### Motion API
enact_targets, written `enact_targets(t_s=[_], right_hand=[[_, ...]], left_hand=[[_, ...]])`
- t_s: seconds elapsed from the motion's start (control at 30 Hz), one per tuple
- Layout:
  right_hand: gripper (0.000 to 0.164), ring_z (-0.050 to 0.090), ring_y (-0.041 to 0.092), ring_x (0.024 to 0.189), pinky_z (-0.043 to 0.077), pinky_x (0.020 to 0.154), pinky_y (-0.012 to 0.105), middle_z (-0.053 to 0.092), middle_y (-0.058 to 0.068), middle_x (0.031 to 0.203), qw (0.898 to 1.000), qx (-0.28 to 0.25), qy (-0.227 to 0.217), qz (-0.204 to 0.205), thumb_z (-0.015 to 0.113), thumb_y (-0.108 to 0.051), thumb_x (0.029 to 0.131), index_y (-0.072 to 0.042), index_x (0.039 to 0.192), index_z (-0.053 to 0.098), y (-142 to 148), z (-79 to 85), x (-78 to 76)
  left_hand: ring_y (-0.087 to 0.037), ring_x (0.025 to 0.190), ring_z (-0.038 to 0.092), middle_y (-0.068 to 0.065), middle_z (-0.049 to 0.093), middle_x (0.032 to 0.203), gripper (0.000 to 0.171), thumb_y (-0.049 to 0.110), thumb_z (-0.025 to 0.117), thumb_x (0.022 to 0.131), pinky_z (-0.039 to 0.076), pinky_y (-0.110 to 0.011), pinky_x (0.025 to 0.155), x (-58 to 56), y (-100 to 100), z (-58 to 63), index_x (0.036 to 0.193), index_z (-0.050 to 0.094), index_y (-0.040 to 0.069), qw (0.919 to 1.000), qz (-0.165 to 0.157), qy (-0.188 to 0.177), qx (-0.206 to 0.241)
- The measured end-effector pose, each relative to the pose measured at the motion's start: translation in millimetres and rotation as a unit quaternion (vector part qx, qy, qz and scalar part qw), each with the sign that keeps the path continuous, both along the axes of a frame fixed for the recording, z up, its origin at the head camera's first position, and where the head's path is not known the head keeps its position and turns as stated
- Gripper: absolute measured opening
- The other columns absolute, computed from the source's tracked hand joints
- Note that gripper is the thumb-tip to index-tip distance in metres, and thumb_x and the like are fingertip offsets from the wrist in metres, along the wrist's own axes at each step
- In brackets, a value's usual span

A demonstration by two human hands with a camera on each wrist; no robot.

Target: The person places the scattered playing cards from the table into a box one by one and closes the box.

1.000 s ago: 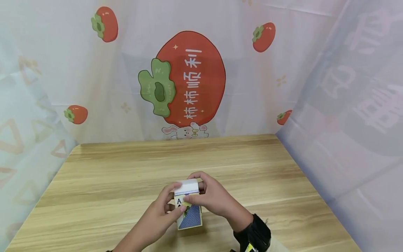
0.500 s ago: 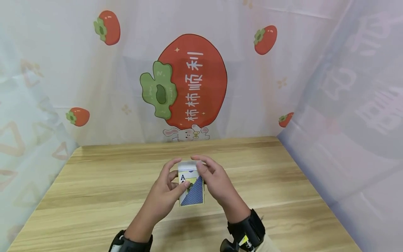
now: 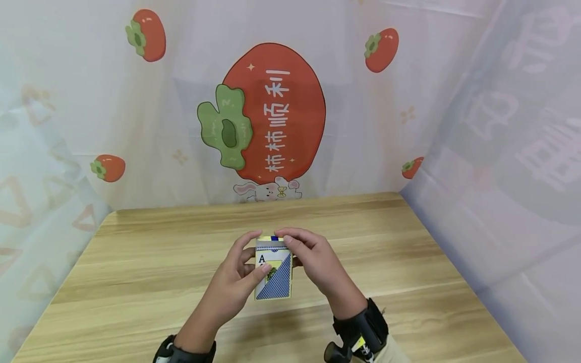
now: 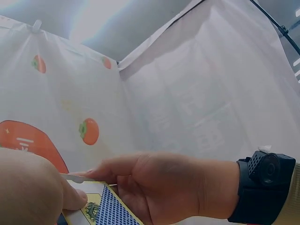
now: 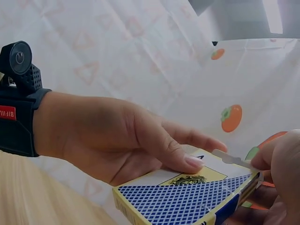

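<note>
A playing card box (image 3: pixel 278 287) with a blue patterned face and a printed "A" is held upright above the table. My left hand (image 3: pixel 227 290) grips its left side, thumb across the front. At the top right corner, the thumb and index finger of my right hand (image 3: pixel 317 259) pinch the top flap, while other fingers go behind the box. In the right wrist view, the pale flap (image 5: pixel 229 159) sticks out at the box's top edge between both hands. The inside of the box is hidden.
Beneath the hands lies a wood-grain table (image 3: pixel 136 262). A white curtain (image 3: pixel 181 60) with persimmon prints hangs behind its far edge, and more cloth panels flank both sides. Each wrist wears a black camera strap (image 3: pixel 363 327).
The box has risen off the table and away from me, with both hands. My right thumb has shifted from the front face to the top corner. A yellow and blue strip now shows above the flap.
</note>
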State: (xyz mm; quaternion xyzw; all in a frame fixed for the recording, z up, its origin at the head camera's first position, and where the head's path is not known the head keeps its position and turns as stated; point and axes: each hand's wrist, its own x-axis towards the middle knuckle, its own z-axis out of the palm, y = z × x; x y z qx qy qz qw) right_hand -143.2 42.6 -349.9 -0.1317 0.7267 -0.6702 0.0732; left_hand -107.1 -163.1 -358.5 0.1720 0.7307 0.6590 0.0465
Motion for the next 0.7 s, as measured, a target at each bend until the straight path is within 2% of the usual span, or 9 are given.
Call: enact_targets(t_s=[0.13, 0.27, 0.37, 0.57, 0.7], right_hand=[[0.029, 0.066, 0.022, 0.088, 0.059, 0.076, 0.031, 0.066, 0.011, 0.100, 1.000, -0.004, 0.000, 0.011, 0.057, -0.018, 0.103, -0.011, 0.129, 0.067, 0.5, 1.7, 0.2], [0.025, 0.066, 0.023, 0.087, 0.059, 0.078, 0.037, 0.063, 0.011, 0.093, 1.000, -0.011, 0.007, 0.021, 0.057, -0.014, 0.102, -0.007, 0.123, 0.069, 0.9, 2.7, 0.6], [0.023, 0.066, 0.023, 0.088, 0.059, 0.079, 0.042, 0.065, 0.010, 0.096, 1.000, -0.012, 0.011, 0.025, 0.058, -0.014, 0.101, -0.009, 0.119, 0.071, 1.7, 3.5, 1.2], [0.023, 0.064, 0.023, 0.091, 0.058, 0.079, 0.036, 0.069, 0.009, 0.110, 0.999, 0.000, 0.026, 0.034, 0.059, -0.017, 0.102, -0.009, 0.119, 0.071, 3.8, 3.9, 2.0], [0.023, 0.065, 0.023, 0.091, 0.059, 0.078, 0.034, 0.069, 0.012, 0.111, 0.999, 0.000, 0.036, 0.037, 0.060, -0.017, 0.102, -0.007, 0.120, 0.071, 5.1, 3.8, 2.1]], left_hand=[[-0.025, 0.094, 0.072, -0.021, 0.063, 0.123, 0.057, 0.012, 0.062, 0.101, 0.061, -0.034, 0.074, 1.2, -0.7, 1.6, 0.150, 0.034, 0.024, 0.9999, 0.007, 0.007, -0.005], [-0.025, 0.090, 0.071, -0.020, 0.064, 0.120, 0.054, 0.012, 0.062, 0.101, 0.061, -0.035, 0.073, 1.4, -1.3, 2.4, 0.147, 0.037, 0.023, 0.9997, 0.012, 0.016, -0.015], [-0.025, 0.088, 0.071, -0.020, 0.064, 0.118, 0.053, 0.011, 0.062, 0.101, 0.061, -0.036, 0.072, 1.3, -1.5, 2.4, 0.147, 0.039, 0.022, 0.9996, 0.011, 0.023, -0.016], [-0.024, 0.083, 0.069, -0.020, 0.064, 0.116, 0.047, 0.012, 0.063, 0.101, 0.060, -0.035, 0.069, 1.3, -1.7, 2.7, 0.142, 0.043, 0.021, 0.9993, 0.014, 0.028, -0.021], [-0.023, 0.081, 0.068, -0.020, 0.063, 0.116, 0.047, 0.012, 0.063, 0.100, 0.058, -0.032, 0.068, 1.4, -1.7, 2.0, 0.142, 0.043, 0.021, 0.9993, 0.010, 0.031, -0.020]])
